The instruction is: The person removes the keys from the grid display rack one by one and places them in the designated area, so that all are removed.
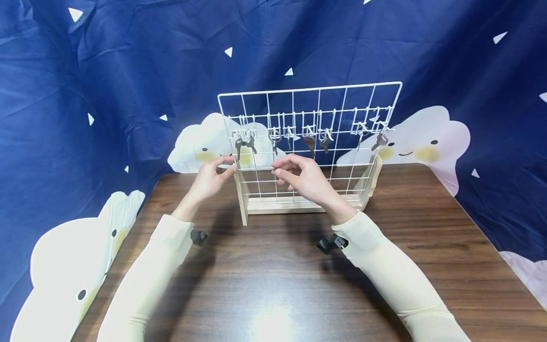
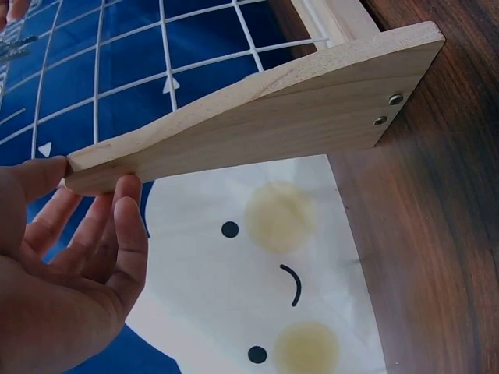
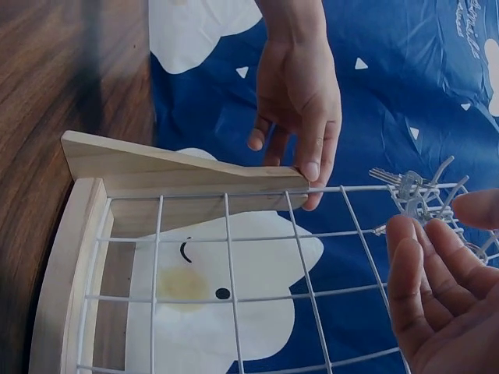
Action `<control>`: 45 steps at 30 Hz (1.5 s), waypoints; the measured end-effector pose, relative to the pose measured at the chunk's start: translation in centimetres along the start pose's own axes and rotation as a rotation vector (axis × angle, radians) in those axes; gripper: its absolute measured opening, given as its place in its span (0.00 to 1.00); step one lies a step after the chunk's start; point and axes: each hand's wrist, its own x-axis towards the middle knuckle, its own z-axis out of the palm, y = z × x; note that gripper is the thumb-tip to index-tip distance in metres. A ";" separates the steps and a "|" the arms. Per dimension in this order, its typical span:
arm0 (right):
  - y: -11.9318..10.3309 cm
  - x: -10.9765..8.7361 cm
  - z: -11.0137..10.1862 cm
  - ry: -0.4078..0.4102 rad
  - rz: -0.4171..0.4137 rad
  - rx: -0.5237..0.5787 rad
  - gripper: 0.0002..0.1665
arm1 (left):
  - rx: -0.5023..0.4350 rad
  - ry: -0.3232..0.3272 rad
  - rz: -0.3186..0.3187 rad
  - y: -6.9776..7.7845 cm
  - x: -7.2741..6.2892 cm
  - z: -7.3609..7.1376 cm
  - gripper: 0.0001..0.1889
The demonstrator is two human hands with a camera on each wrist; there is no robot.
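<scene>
A white wire grid rack stands upright on a wooden base on the table. Several small metal keys on rings hang from white hooks along its upper part. With thumb and fingers my left hand grips the top end of the left wooden side panel. My right hand hovers before the middle of the grid, below the hanging keys. Its fingers are loosely bent and hold nothing. In the right wrist view, keys hang just beyond those fingertips.
The brown wooden table extends toward me, with a bright glare at its front. A blue curtain with white triangles and cloud faces hangs behind and at both sides. The right wooden side panel props the rack's other end.
</scene>
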 end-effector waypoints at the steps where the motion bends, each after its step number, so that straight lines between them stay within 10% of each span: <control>1: 0.0 0.1 0.1 0.000 0.000 0.001 0.14 | 0.000 -0.001 -0.002 0.0 0.0 0.0 0.19; 45: -2.2 3.4 4.4 0.035 -0.047 0.103 0.12 | -0.005 0.000 0.004 0.0 0.0 0.1 0.18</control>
